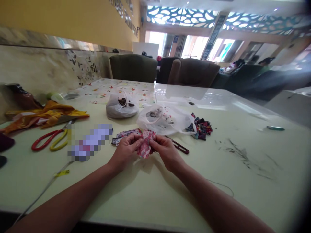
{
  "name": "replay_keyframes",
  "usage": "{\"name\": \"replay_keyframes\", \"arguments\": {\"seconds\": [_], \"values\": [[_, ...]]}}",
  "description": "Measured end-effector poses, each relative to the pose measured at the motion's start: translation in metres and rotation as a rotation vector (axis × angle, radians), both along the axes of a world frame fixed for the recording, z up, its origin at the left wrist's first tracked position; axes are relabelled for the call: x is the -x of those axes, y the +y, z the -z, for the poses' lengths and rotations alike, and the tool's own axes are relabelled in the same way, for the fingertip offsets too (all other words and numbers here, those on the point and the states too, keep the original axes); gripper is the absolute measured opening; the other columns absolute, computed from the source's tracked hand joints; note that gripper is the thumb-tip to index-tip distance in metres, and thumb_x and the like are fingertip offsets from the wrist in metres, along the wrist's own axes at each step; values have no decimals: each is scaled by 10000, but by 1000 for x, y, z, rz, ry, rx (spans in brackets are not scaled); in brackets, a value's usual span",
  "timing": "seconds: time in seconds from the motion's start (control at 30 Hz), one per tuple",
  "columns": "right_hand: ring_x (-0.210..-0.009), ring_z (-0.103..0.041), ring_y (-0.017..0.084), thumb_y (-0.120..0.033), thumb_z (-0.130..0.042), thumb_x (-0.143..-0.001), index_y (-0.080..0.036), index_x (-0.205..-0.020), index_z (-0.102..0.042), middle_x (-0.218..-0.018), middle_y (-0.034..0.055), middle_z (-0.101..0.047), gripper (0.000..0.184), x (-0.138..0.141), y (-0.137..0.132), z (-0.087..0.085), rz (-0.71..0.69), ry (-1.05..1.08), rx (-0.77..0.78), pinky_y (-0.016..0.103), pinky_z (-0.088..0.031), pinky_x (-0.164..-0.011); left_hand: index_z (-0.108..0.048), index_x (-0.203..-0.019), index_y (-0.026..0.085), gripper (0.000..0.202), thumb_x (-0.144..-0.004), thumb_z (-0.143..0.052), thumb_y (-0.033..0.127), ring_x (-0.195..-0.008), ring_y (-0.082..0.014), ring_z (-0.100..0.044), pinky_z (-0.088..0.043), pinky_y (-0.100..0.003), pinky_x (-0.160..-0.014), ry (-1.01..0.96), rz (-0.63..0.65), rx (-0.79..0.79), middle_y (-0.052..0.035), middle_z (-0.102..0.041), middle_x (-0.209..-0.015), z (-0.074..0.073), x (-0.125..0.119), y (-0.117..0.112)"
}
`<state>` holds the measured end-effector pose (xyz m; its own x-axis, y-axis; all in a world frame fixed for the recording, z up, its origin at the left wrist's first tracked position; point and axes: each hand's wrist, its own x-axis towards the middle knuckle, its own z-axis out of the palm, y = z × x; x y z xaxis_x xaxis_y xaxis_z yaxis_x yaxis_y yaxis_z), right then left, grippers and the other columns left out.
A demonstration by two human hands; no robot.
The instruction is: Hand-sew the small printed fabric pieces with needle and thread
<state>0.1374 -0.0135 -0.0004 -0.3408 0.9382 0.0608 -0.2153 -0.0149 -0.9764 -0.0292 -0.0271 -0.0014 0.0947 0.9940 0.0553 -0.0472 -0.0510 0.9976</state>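
Note:
Between my two hands, above the middle of the table, is a small piece of pink patterned fabric (145, 149). My left hand (125, 150) pinches its left side between thumb and fingers. On the other side, my right hand (167, 150) grips the same piece, its thumb pressed on top. Just behind my left hand lies more patterned fabric (120, 136), greyish and purple. A dark red thread snipper (181, 147) rests behind my right hand, partly hidden by it. Farther back stands a white plastic bag (167, 124) with pale stuffing at its mouth.
Red-and-yellow-handled scissors (46, 140) lie at the left, near orange fabric (51, 113). A second plastic bag (116, 108) holds dark bits. Dark patterned cloth (202, 127) sits right of the white bag. Loose threads (239, 153) and a green object (275, 128) lie at the right.

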Motion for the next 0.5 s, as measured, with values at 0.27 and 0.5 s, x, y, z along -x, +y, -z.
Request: {"name": "replay_keyframes", "arguments": {"seconds": [0.27, 0.5], "values": [[-540, -508, 92, -516, -712, -762, -165, -752, -601, -646, -15, -595, 368, -2, 2, 0, 24, 3, 38, 230, -429, -549, -688, -1121, 219, 291, -846, -663, 311, -862, -182, -666, -539, -314, -816, 176, 73, -270, -47, -704, -954, -3, 4, 0], [-554, -568, 103, -449, -709, -789, -193, -914, -561, -644, -45, -608, 321, -2, 3, -1, 80, -3, -22, 228, -458, -562, -721, -1040, 198, 248, -824, -683, 313, -894, -221, -688, -556, -340, -801, 296, 19, -283, -80, -731, -1022, -4, 7, 2]]}}
